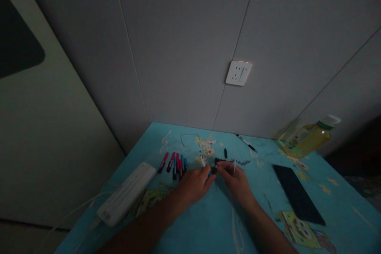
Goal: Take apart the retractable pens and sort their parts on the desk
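Observation:
My left hand (193, 184) is closed at the middle of the table, its fingers around what looks like a white pen barrel (204, 161) with a bit of blue at the fingertips. Close beside it, my right hand (239, 182) pinches something small and dark between thumb and finger, too dim to name. A thin white strip (235, 165) shows at the right hand's fingers. Small dark pieces (245, 162) lie just beyond that hand. Further back is a short black cap (225, 153). Several red and blue pens (177, 160) with dark ends lie left of my hands.
On the left sits a white power strip (127, 192) with a cable. A black-and-white pen (246, 143) lies near the wall. Rightward are a dark flat panel (297, 193) and a bottle of yellow liquid (308, 141). A wall socket (239, 73) is above the blue patterned table (214, 222).

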`<state>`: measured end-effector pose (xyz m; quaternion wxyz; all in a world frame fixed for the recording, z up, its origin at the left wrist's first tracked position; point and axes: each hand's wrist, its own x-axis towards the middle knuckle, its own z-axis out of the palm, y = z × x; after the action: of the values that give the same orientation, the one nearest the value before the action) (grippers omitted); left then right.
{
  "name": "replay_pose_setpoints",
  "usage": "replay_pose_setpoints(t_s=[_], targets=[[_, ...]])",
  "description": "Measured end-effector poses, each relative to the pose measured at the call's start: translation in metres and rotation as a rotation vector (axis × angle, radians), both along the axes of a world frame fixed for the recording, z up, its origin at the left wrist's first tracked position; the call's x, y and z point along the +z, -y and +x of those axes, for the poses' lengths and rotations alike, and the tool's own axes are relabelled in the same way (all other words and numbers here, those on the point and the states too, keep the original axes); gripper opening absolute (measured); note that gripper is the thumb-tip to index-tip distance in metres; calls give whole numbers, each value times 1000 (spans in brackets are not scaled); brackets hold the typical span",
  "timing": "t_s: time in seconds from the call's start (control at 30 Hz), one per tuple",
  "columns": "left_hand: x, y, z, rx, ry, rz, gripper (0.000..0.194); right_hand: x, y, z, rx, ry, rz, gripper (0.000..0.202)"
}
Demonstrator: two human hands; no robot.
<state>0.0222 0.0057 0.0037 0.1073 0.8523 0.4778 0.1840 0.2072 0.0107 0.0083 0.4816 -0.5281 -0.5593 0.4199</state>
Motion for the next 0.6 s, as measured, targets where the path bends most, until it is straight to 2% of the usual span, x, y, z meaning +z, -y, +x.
replay_pose_setpoints(t_s=[0.17,0.23,0.43,0.6], targets=[[-4,0,3,-32,37,-26,26,2,11,-10,142,8,78,33],[-5,-2,3,-42,62,-24,25,3,12,-10,114,13,100,34],[-2,-1,-2,-91,273,20,20,6,14,-8,-24,-84,7,37],[0,4,-3,-334,561,52,20,15,21,-8,-113,-147,-16,36]])
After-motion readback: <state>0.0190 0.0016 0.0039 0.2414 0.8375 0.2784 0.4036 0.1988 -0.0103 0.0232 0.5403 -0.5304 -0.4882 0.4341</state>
